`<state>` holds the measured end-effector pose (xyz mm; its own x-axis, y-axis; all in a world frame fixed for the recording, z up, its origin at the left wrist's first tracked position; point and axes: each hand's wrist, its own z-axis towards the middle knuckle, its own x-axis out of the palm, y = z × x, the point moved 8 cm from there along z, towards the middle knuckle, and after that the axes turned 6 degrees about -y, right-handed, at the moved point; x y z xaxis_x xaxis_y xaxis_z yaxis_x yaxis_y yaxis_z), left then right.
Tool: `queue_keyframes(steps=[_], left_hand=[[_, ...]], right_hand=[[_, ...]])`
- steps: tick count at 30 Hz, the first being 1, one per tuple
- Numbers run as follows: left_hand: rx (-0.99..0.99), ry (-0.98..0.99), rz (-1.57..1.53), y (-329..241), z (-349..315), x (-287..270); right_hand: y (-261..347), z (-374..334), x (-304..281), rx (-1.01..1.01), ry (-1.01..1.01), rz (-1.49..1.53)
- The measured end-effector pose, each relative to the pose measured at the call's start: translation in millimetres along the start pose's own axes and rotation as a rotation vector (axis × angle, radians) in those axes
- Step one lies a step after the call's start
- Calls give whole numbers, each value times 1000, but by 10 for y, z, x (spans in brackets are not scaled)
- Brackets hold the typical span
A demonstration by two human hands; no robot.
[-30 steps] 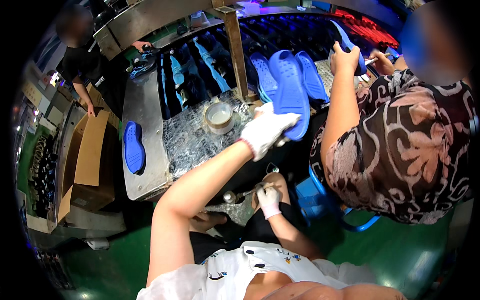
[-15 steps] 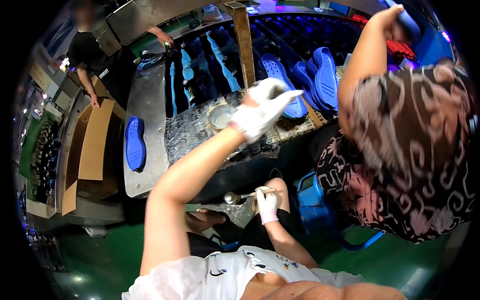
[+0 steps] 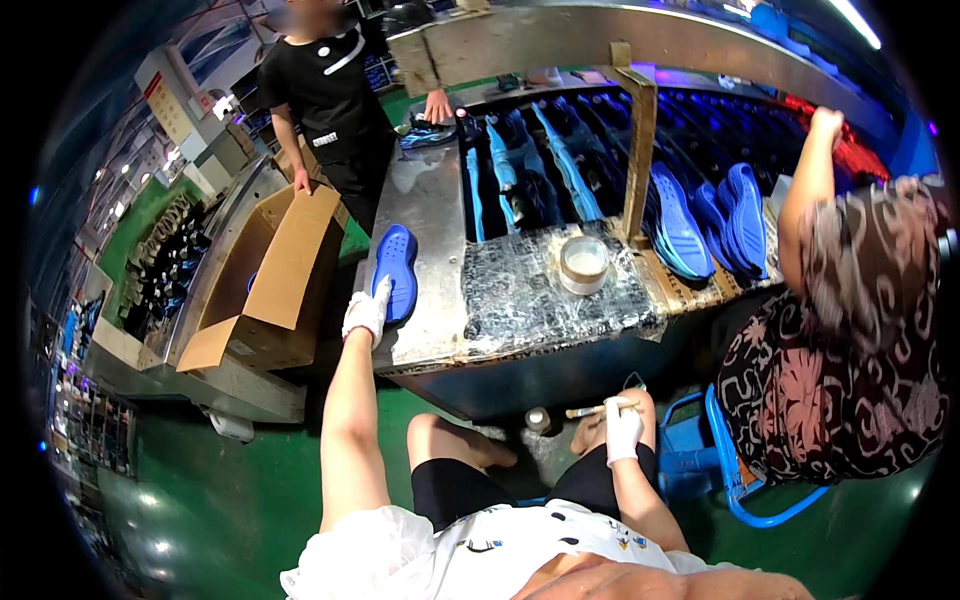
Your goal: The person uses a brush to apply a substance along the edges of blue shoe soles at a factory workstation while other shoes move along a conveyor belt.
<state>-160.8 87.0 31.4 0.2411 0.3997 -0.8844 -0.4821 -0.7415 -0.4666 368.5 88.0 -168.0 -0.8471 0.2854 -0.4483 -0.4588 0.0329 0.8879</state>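
Observation:
My left hand (image 3: 366,314), in a white glove, is at the left edge of a blue shoe sole (image 3: 397,272) on the metal bench. A finger lies over the sole's edge, and the hand seems closed on it; its underside is hidden. Over my right thigh, my gloved right hand (image 3: 622,430) is wrapped round the handle of a brush (image 3: 584,411). The brush points left. A round tub of pale liquid (image 3: 583,265) stands on the film-covered bench corner. More blue soles (image 3: 742,218) lie stacked at the right, beside a single sole (image 3: 679,222).
Beyond the bench, shoe parts sit in dark rows (image 3: 535,165) under an upright post (image 3: 640,150). An open cardboard box (image 3: 290,262) is at left, held by a standing person (image 3: 335,110). A person in a patterned top (image 3: 830,350) sits close at right on a blue chair (image 3: 690,455).
My left hand has swung left from above the tub and stacked soles to the lone sole. The view has turned left. My right hand still holds the brush.

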Motion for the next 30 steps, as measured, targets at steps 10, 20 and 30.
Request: queue_keyframes(steps=[10,20,30], left_hand=[[28,-62,-85,890,-52,-220],[105,-287,-1351,94,-1494,-629],[-42,-140,-1504,-364,-2399,-147]], right_hand=[[-388,65,174,-60,67,295],[877,-84,-149,-49,111,406],[2762,-457,-866,-442,80,735]])
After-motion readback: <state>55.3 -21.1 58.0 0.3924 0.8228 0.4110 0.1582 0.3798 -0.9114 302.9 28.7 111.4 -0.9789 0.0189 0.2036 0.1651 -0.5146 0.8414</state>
